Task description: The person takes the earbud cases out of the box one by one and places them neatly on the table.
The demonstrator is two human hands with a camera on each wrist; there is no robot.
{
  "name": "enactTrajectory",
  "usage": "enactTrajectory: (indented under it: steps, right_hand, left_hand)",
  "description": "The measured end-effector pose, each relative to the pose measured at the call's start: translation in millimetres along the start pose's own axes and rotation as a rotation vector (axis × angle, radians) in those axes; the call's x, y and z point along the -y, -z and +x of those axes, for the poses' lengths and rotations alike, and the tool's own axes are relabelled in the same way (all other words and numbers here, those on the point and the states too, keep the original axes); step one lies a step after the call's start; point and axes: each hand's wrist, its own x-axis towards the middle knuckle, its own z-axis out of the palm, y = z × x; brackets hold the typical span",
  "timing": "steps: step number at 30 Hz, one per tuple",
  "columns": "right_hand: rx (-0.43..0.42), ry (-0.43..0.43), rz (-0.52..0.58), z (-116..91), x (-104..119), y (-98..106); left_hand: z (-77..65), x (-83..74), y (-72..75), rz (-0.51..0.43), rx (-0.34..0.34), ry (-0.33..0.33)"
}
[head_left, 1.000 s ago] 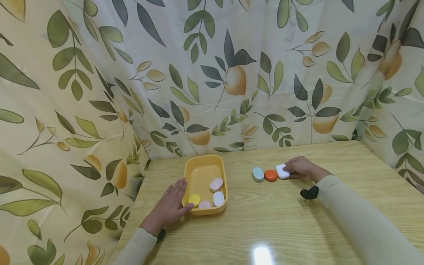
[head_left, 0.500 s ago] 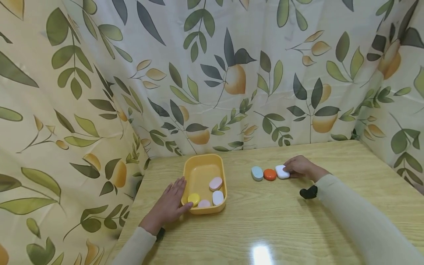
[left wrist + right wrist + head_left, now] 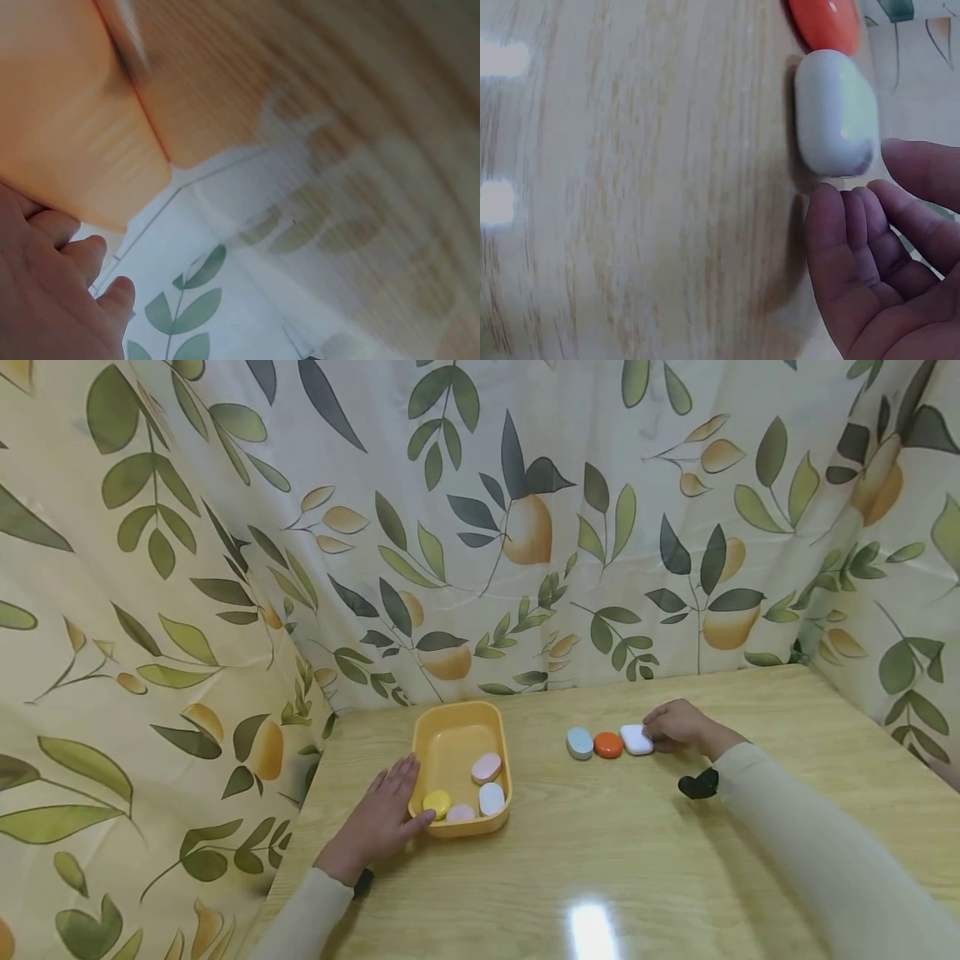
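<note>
My left hand (image 3: 378, 817) lies with straight fingers along the left side of a yellow-orange tray (image 3: 452, 745), its thumb over the near corner. In the tray are a yellow round soap bar (image 3: 437, 802), a pink oval one (image 3: 486, 767), a white one (image 3: 491, 799) and a pale pink one (image 3: 461, 813). To the right, a light blue bar (image 3: 579, 743), an orange-red bar (image 3: 608, 745) and a glossy white bar (image 3: 832, 116) stand in a row. My right hand (image 3: 684, 727) is at the white bar's right end, with loosely bent fingertips beside it and nothing gripped.
The wooden table (image 3: 525, 877) runs back to a leaf-and-fruit patterned curtain (image 3: 525, 610), which also hangs along the left and right sides. A bright light reflection lies on the near part of the table.
The head view has tilted slightly, shifting the scene upward. My right fingertips cover slightly less of the white bar. The left hand and the tray keep their places.
</note>
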Motion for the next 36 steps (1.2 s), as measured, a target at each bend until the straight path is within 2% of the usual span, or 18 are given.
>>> enactTrajectory:
  steps: [6,12,18,30,36]
  right_hand:
    - [-0.039,0.025,-0.001,-6,10,0]
    - [0.003,0.056,-0.015,-8,26,-3]
    - [0.035,0.108,-0.015,-7,46,-17]
    - [0.108,0.15,0.037,3,80,-44]
    - [0.141,0.168,0.054,13,87,-58]
  left_hand:
    - [-1.3,-1.5,0.9,-0.007,0.002,0.014]
    - [-0.9,0.0,1.0,-0.019,0.042,0.03]
    - [-0.6,0.5,0.0,-0.016,0.027,0.015]
    - [-0.4,3.7,-0.6,-0.002,0.027,0.018]
    - [-0.5,4.6,-1.7,-0.013,0.03,0.024]
